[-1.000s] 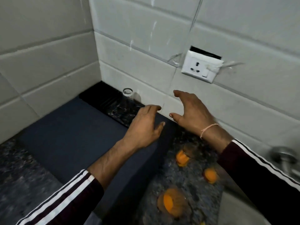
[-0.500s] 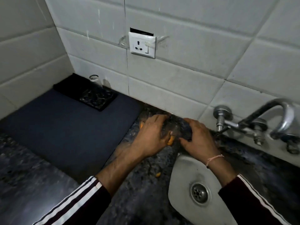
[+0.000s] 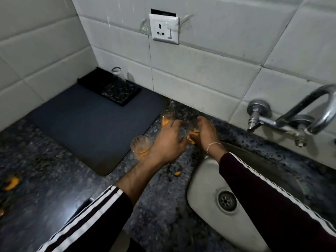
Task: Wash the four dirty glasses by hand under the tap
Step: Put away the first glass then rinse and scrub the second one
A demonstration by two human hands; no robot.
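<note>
A dirty glass (image 3: 192,129) with orange residue stands on the speckled counter just left of the sink (image 3: 200,186). My right hand (image 3: 206,132) is wrapped around its right side. From the left, my left hand (image 3: 168,142) curls against the same glass. Two more dirty glasses stand close by, one (image 3: 141,146) left of my left hand and one (image 3: 167,117) behind it. Under my left wrist shows a bit of another glass with orange residue (image 3: 176,170), mostly hidden. The chrome tap (image 3: 316,115) is at the right, with no water running.
A dark mat (image 3: 87,124) covers the counter at the left. On the black tray (image 3: 101,84) at its far corner a clear glass (image 3: 119,77) stands upside down. A wall socket (image 3: 164,29) sits above. An orange scrap (image 3: 11,183) lies on the counter at the far left.
The view has swung right from the tray to the sink. Both hands came down from above the tray onto a dirty glass beside the sink.
</note>
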